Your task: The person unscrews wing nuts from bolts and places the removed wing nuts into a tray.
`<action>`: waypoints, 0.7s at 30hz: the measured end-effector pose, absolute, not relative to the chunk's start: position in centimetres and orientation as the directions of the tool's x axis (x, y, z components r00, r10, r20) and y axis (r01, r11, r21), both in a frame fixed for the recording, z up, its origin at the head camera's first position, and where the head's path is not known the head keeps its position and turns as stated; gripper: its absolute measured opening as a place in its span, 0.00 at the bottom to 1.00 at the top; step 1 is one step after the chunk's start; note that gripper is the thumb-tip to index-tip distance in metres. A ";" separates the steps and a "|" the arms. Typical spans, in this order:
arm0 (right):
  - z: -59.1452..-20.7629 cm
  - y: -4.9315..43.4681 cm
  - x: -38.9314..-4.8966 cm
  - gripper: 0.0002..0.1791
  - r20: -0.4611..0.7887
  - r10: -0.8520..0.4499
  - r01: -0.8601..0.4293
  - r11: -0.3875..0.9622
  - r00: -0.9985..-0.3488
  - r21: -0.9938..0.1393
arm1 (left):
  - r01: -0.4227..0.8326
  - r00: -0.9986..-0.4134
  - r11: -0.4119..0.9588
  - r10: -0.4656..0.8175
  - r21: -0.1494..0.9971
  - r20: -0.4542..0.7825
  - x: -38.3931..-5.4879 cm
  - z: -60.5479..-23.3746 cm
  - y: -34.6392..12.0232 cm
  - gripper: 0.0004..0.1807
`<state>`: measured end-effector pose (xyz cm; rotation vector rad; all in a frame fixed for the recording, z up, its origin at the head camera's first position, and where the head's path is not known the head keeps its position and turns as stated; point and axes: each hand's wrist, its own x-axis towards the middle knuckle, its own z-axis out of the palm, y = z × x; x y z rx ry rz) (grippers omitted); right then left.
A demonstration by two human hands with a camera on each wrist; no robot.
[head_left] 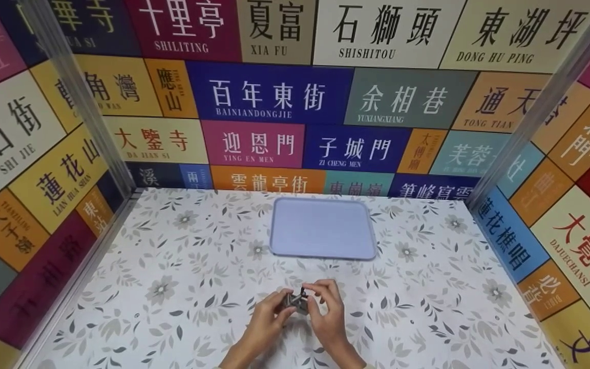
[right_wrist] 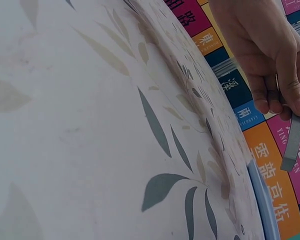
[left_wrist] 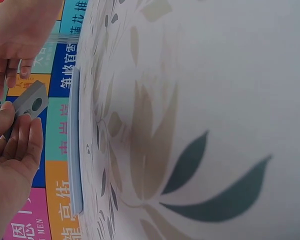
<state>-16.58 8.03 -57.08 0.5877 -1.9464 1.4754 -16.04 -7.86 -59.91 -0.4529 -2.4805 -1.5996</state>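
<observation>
A small grey metal device (head_left: 299, 303) with thin silvery bars across its top is held between both hands above the table. My left hand (head_left: 267, 319) grips its left side between thumb and fingers. On the other side, my right hand (head_left: 327, 311) has its thumb and index finger at a short dark upright part. From the left wrist, the device shows as a grey block (left_wrist: 37, 95) with a dark round spot on its face. The right wrist view gives its narrow side, a flat grey bar (right_wrist: 293, 142) below the left hand (right_wrist: 270, 55). Its exact kind is unclear.
A pale lavender tray (head_left: 323, 228) lies on the table beyond the hands. White cloth with grey flowers and leaves covers the table (head_left: 172, 256). Panels with colourful Chinese place-name signs (head_left: 269, 92) stand along the back and both sides.
</observation>
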 end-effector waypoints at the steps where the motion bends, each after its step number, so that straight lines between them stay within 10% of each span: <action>1: -57.1 8.0 -16.6 0.15 0.709 0.019 -0.679 0.273 -0.704 -0.681 | 0.337 -0.941 0.385 0.168 0.859 0.294 -16.0 -59.9 -7.8 0.20; 21: -57.0 7.8 -17.1 0.17 0.753 0.059 -0.718 0.260 -0.655 -0.645 | 0.376 -0.926 0.387 0.154 0.842 0.343 -15.8 -60.1 -7.5 0.18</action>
